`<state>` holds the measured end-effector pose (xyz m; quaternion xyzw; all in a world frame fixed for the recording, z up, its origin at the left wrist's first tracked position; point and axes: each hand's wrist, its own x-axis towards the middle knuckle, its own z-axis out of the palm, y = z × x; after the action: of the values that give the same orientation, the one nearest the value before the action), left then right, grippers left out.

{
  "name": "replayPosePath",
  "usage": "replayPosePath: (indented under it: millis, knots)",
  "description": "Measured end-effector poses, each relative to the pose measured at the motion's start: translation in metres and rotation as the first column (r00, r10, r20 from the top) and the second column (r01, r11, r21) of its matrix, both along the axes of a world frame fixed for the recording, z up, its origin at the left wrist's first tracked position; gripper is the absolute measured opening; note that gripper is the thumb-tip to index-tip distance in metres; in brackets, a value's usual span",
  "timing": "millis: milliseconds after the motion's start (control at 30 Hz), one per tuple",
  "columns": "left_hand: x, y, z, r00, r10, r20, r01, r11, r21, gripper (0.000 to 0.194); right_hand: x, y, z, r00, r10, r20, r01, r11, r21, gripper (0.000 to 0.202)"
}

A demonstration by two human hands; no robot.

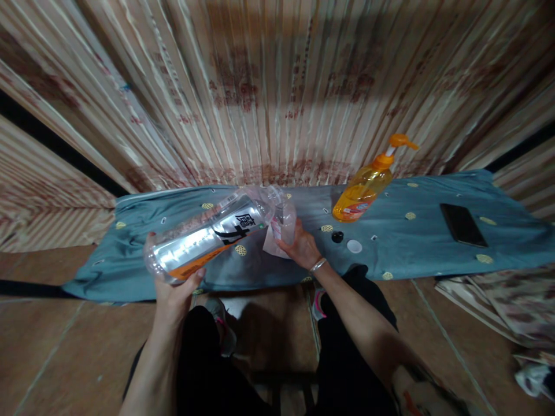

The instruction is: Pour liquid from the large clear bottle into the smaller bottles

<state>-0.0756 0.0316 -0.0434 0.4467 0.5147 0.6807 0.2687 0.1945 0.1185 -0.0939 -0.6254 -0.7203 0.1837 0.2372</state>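
Left hand (pixel 176 292): fingers curled round the lower end of the big bottle (pixel 208 242), silver-labelled, tilted, neck toward the small bottle (pixel 286 216); contact between the necks unclear.
Right hand (pixel 303 248): fingers wrapped about the small bottle, clear, above the cloth (pixel 117 248).
Right of that hand: black cap (pixel 337 237); white lid (pixel 354 247), just beside.
Behind these: pump bottle (pixel 362 193), amber, upright.
Far right: phone (pixel 463 225), dark, flat.
Backdrop: curtain (pixel 260 86), striped.
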Motion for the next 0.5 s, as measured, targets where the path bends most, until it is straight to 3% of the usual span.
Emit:
replayPosePath:
  millis: [200, 500]
  knots:
    - [0.002, 0.001, 0.008, 0.999, -0.012, 0.031, 0.013, 0.999, -0.038, 0.082, 0.0, 0.0, -0.001, 1.0, -0.01, 0.011, 0.011, 1.0, -0.015, 0.078]
    - [0.008, 0.002, 0.014, 0.996, -0.012, 0.091, 0.01, 1.0, 0.023, 0.077, 0.001, 0.0, -0.004, 0.999, -0.01, -0.052, 0.01, 1.0, -0.008, 0.077]
